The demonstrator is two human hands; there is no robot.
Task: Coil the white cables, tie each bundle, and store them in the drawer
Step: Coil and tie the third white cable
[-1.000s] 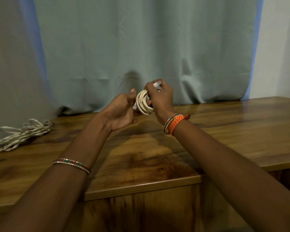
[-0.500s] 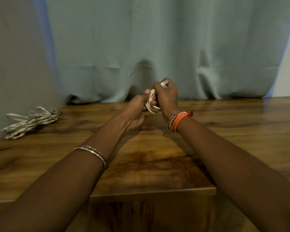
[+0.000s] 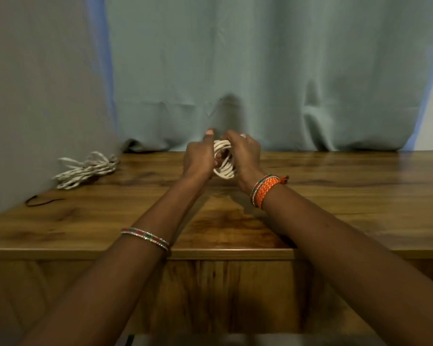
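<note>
A small coil of white cable (image 3: 224, 171) is held up above the back of the wooden table (image 3: 335, 196), between both hands. My left hand (image 3: 198, 158) grips its left side with the thumb raised. My right hand (image 3: 245, 153) curls round its right side, and a silver plug end shows at the fingertips. A second white cable (image 3: 85, 169) lies loosely bunched on the table at the far left. A thin black tie (image 3: 41, 201) lies in front of that bunch. The wooden front (image 3: 223, 295) below the table edge shows no open drawer.
A pale green curtain (image 3: 260, 71) hangs right behind the table. A grey wall (image 3: 35, 96) closes off the left side. The table top stretches wide to the right of my hands.
The view has swung left and down, so the loose cable sits nearer the middle. Both hands have closed in round the coil, which now faces me as an open ring.
</note>
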